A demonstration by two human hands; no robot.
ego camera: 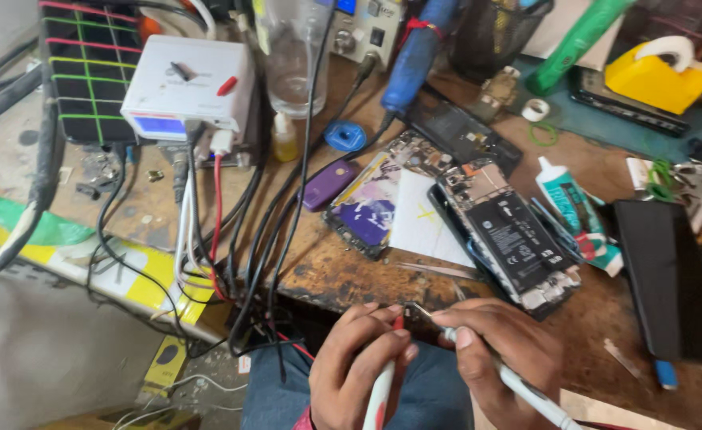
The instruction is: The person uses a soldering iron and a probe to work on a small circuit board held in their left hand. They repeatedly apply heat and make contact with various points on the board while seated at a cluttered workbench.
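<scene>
My left hand (357, 363) grips a red and white pen-like tool (381, 394) low in the view, above my lap. My right hand (500, 344) holds a white pen-like tool (535, 396) and pinches a small dark part (418, 311) at its fingertips. The two hands meet at that part, just in front of the table's near edge. An opened phone (512, 239) with its black battery showing lies on the wooden table (331, 275) right behind my hands.
A second opened phone (373, 205) and a white card lie left of the first. A glue tube (570, 201) and a black slab (663, 279) are at the right. A white power box (187, 87) with several dangling cables stands at the back left.
</scene>
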